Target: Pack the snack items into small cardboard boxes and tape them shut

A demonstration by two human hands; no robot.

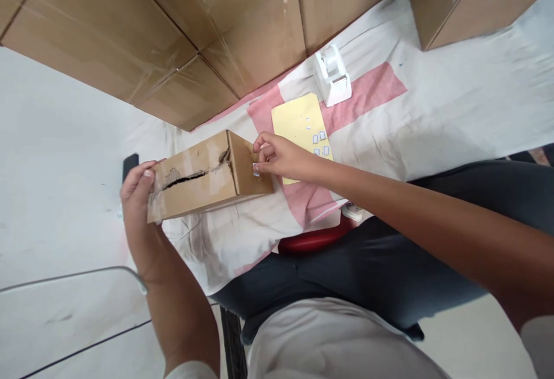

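Note:
A brown cardboard box (pixel 194 165) lies in front of me, its taped top torn along a dark, ragged slit. My left hand (pixel 137 188) grips its left end, thumb on top; the other fingers are mostly hidden behind it. At the right end face, my right hand (pixel 273 155) has its fingers curled, with thumb and finger at a small white label with a dark border (pixel 256 169). I cannot tell whether the label is fully stuck to the cardboard. Just beyond that hand lies a yellow sheet (pixel 298 116) bearing several similar labels (pixel 322 135), partly covered by my forearm.
A white tape dispenser (pixel 332 76) stands behind the yellow sheet. Large stacked cartons (pixel 255 38) line the back, with another carton (pixel 467 7) at the far right. A pink and white cloth (pixel 367 96) covers the surface. A dark object (pixel 130 164) sits behind my left hand.

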